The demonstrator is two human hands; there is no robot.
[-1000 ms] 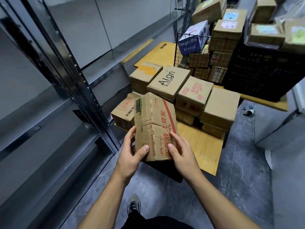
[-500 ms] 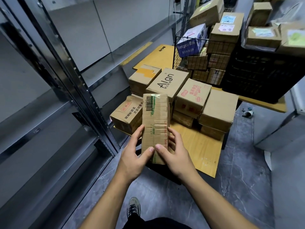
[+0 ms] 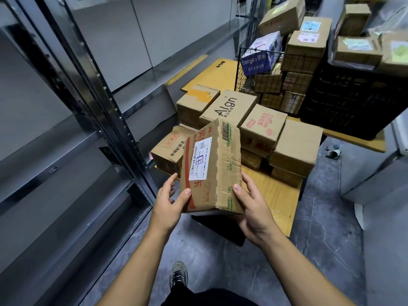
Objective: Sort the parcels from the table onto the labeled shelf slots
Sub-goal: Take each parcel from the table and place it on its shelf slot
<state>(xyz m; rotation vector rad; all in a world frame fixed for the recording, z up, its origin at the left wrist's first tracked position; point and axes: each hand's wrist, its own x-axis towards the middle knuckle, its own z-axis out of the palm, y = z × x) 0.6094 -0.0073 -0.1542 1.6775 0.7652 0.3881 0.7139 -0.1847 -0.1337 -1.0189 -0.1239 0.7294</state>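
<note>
I hold a brown cardboard parcel [image 3: 223, 171] in front of me, above the near edge of the low wooden table [image 3: 276, 202]. A white shipping label [image 3: 200, 159] on its left face points up at me. My left hand [image 3: 170, 202] grips the lower left corner, thumb on the labeled face. My right hand [image 3: 254, 208] cups the lower right corner, thumb on the side face. Several more cardboard parcels [image 3: 262, 127] are stacked on the table behind it.
Grey metal shelving [image 3: 92, 120] with bare shelves runs along the left. A black wire basket [image 3: 271, 82] and a black crate [image 3: 351, 104] full of parcels stand at the back right. My shoe [image 3: 178, 276] is on the grey floor below.
The parcel has been turned in my hands: earlier a red-printed face, then a narrow barcode side faced me; now the face with the white label shows.
</note>
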